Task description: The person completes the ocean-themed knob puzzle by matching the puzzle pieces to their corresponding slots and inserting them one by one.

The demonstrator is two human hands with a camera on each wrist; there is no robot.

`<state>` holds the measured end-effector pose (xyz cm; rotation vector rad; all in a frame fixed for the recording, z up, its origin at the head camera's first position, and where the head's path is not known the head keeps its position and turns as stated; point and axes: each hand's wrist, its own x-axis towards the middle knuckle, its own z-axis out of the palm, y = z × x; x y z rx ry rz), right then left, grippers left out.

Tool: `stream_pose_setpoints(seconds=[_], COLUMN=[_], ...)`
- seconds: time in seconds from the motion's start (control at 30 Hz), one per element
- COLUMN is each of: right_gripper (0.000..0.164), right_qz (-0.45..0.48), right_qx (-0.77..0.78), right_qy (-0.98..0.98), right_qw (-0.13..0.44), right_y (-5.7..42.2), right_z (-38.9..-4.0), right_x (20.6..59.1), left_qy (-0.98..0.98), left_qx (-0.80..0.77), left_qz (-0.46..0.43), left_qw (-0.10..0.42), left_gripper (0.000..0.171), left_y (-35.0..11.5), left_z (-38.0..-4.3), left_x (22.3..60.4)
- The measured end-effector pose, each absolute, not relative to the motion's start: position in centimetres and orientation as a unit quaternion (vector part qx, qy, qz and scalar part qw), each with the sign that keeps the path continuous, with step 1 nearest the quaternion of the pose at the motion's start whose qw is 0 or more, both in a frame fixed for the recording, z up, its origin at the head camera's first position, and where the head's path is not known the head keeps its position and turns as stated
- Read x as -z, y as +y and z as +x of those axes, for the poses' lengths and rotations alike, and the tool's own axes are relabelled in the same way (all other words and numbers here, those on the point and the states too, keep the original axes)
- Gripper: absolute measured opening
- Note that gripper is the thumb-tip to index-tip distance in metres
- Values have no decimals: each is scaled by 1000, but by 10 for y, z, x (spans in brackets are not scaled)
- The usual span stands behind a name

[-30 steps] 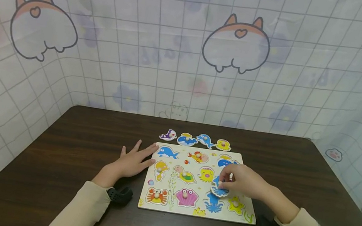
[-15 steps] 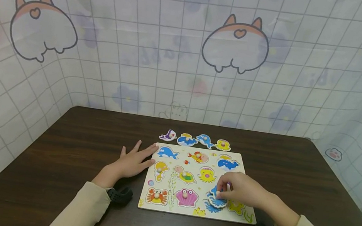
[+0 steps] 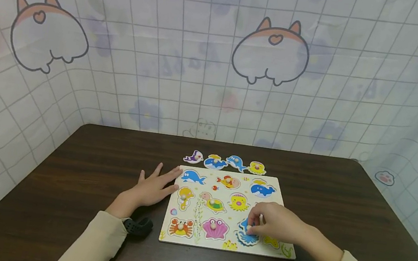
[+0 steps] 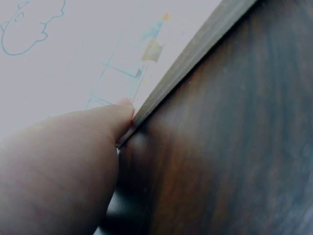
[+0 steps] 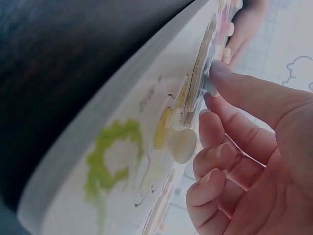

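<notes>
My right hand (image 3: 280, 222) pinches the knob of a blue squid puzzle piece (image 3: 247, 241) between thumb and forefinger. That piece lies over its blue printed outline at the lower right of the wooden puzzle board (image 3: 216, 245). In the right wrist view, the squid piece (image 5: 199, 71) stands proud of the board face, with the other fingers curled beside it. My left hand (image 3: 151, 188) lies with fingers spread at the board's left edge, fingertips touching it. The left wrist view shows the thumb (image 4: 73, 147) against the board's edge (image 4: 181, 68).
Behind the board lie a purple piece (image 3: 193, 157), a whale piece (image 3: 215, 162), a dolphin piece (image 3: 234, 161) and a yellow octopus piece (image 3: 257, 168). Crab (image 3: 180, 230), shell (image 3: 214, 232) and several other pieces sit in the board. The dark table (image 3: 83, 184) meets a patterned cloth backdrop (image 3: 175, 85).
My right hand has carried the squid piece toward the front of the board, from above its printed outline down onto it. My left hand has stayed in place.
</notes>
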<state>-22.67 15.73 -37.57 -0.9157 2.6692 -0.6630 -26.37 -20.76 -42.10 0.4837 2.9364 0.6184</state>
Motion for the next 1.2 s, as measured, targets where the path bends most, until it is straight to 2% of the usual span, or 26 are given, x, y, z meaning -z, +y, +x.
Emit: stream_pose_setpoints(seconds=[0.8,1.2], right_gripper=[16,17], right_qz=[-330,-309], right_qx=[198,161], right_qy=[919,934], right_qw=[86,80], right_y=[153,151], right_z=[-222,-219], right_x=[377,376], left_qy=[963,963], left_qx=[-208,-209], left_qz=[162,164], left_qw=[55,54], left_gripper=[60,60], left_y=[-208,-208], left_z=[-263,-262], left_x=[420,420])
